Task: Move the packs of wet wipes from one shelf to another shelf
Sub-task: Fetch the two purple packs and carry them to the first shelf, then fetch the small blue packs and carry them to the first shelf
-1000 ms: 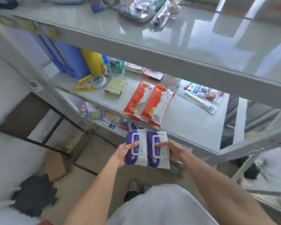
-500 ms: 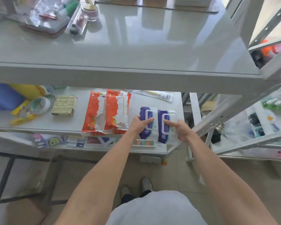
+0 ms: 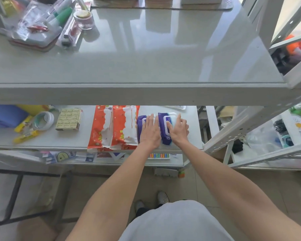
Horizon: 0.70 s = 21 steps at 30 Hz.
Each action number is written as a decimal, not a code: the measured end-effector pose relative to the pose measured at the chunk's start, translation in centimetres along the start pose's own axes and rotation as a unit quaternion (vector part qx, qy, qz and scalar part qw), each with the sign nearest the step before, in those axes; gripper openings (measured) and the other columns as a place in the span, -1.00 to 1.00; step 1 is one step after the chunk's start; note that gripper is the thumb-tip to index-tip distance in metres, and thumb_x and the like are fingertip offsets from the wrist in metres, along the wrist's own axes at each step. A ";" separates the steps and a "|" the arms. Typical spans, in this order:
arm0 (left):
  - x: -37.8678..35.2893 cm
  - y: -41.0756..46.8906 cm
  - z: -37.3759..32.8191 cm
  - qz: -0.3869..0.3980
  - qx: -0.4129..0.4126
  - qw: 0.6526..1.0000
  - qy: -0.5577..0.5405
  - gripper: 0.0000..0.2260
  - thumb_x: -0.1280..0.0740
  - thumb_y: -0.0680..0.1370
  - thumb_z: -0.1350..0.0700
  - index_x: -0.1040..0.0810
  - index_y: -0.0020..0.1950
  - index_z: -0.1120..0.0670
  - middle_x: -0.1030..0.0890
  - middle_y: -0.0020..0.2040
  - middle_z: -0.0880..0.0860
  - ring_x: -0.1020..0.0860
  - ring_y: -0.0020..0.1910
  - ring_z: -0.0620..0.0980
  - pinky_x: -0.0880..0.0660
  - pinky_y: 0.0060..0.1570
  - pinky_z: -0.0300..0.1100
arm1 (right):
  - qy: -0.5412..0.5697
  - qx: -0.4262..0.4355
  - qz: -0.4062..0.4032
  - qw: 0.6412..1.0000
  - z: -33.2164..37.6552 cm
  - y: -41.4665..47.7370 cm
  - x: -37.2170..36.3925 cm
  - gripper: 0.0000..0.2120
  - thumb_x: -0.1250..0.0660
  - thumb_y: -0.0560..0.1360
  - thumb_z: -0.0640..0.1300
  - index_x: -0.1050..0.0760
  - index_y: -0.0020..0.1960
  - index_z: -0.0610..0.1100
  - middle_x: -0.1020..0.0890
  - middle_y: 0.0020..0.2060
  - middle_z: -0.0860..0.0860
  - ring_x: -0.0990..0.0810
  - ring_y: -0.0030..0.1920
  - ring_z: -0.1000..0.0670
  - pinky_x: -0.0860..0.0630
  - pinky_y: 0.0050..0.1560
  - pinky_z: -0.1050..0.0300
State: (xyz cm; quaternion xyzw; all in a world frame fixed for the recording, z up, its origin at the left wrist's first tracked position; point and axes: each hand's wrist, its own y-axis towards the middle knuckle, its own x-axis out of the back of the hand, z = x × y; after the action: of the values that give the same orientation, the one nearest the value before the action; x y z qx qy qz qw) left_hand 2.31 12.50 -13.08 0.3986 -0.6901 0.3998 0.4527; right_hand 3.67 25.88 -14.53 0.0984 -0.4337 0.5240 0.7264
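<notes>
Wet-wipe packs in purple wrap, two of them side by side, lay flat on the middle shelf (image 3: 193, 129), touching the orange packs (image 3: 115, 126) to their left. The left hand (image 3: 150, 131) rested flat on the left purple pack (image 3: 140, 121), and the right hand (image 3: 178, 128) lay on the right purple pack (image 3: 162, 126); each grip was spread wide, pressing rather than clasping. Soft film bags like these likely gave under the palm, felt moderately heavy and slid easily on the smooth shelf. Holding them across the short sides, clear of the hard flip lid (image 3: 169, 119), looked safest.
</notes>
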 end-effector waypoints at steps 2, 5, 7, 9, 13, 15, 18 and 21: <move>-0.7 0.0 0.7 0.050 0.006 0.998 0.023 -0.26 -0.25 0.64 0.13 0.15 0.66 0.22 0.12 0.68 0.19 0.16 0.66 0.15 0.11 0.63 0.07 | -0.023 0.008 -0.002 1.000 0.6 -0.1 -1.0 -0.32 -0.12 0.67 0.17 -0.01 0.64 -0.15 -0.31 0.46 -0.22 -0.32 0.41 -0.27 -0.29 0.37 -0.22; -0.7 -0.1 0.8 0.062 0.014 0.997 0.033 -0.25 -0.25 0.64 0.14 0.17 0.65 0.23 0.13 0.68 0.19 0.18 0.66 0.15 0.11 0.63 0.07 | -0.027 0.006 0.018 0.999 1.1 0.0 -1.2 -0.33 -0.09 0.68 0.16 0.02 0.64 -0.16 -0.29 0.48 -0.21 -0.30 0.42 -0.28 -0.27 0.39 -0.21; -0.1 -0.2 0.1 0.045 0.025 0.999 -0.016 -0.33 -0.26 0.63 0.18 0.01 0.64 0.24 -0.05 0.66 0.22 -0.02 0.65 0.19 -0.05 0.61 0.06 | -0.029 0.007 0.030 0.999 0.9 -0.2 -0.7 -0.37 -0.08 0.69 0.13 -0.01 0.64 -0.14 -0.29 0.48 -0.20 -0.29 0.42 -0.27 -0.26 0.40 -0.20; 0.4 -0.5 -1.1 -0.038 0.019 0.996 -0.076 -0.56 -0.25 0.60 0.24 -0.33 0.48 0.25 -0.42 0.43 0.25 -0.45 0.39 0.25 -0.42 0.38 0.03 | -0.020 -0.006 0.012 1.000 0.3 -1.2 -0.2 -0.45 -0.06 0.68 0.10 -0.13 0.59 -0.12 -0.34 0.43 -0.20 -0.31 0.40 -0.26 -0.28 0.37 -0.19; 1.1 -2.0 -4.8 -0.029 -0.057 0.988 -0.140 -0.81 -0.25 0.56 0.29 -0.54 0.14 0.26 -0.55 0.11 0.23 -0.57 0.01 0.21 -0.53 0.04 0.03 | 0.043 -0.049 -0.070 0.995 -1.8 -4.1 0.6 -0.64 -0.10 0.64 -0.05 -0.37 0.36 -0.18 -0.45 0.28 -0.22 -0.39 0.28 -0.24 -0.35 0.27 -0.15; 1.0 -2.9 -6.5 0.050 -0.097 0.981 -0.158 -0.84 -0.23 0.54 0.28 -0.59 0.02 0.25 -0.61 0.02 0.23 -0.59 -0.03 0.21 -0.52 0.00 0.01 | 0.098 -0.073 -0.096 0.988 -3.4 -5.7 1.7 -0.71 -0.13 0.60 -0.15 -0.43 0.28 -0.20 -0.49 0.23 -0.20 -0.46 0.22 -0.22 -0.40 0.21 -0.09; 0.1 -4.2 -8.8 0.202 -0.170 0.955 -0.138 -0.85 -0.22 0.46 0.32 -0.57 -0.14 0.16 -0.65 -0.21 0.16 -0.64 -0.19 0.21 -0.58 -0.27 -0.10 | 0.142 -0.098 -0.099 0.980 -6.1 -8.5 4.1 -0.76 -0.16 0.57 -0.26 -0.54 0.15 -0.21 -0.64 0.10 -0.18 -0.60 0.10 -0.19 -0.48 0.07 0.02; -1.5 -6.3 -11.2 0.311 -0.230 0.915 -0.118 -0.79 -0.18 0.43 0.35 -0.58 -0.13 0.16 -0.65 -0.20 0.16 -0.65 -0.26 0.14 -0.66 -0.24 -0.04 | 0.176 -0.156 -0.103 0.967 -9.8 -12.2 6.0 -0.77 -0.19 0.58 -0.29 -0.62 0.06 -0.19 -0.71 0.00 -0.14 -0.66 0.02 -0.13 -0.56 0.09 0.05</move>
State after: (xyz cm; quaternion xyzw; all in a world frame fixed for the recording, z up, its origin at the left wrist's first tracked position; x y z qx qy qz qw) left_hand 11.90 20.76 -10.31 0.0933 -0.9004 0.3006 0.3004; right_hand 19.62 30.52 -12.28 -0.0657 -0.3627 0.3815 0.8477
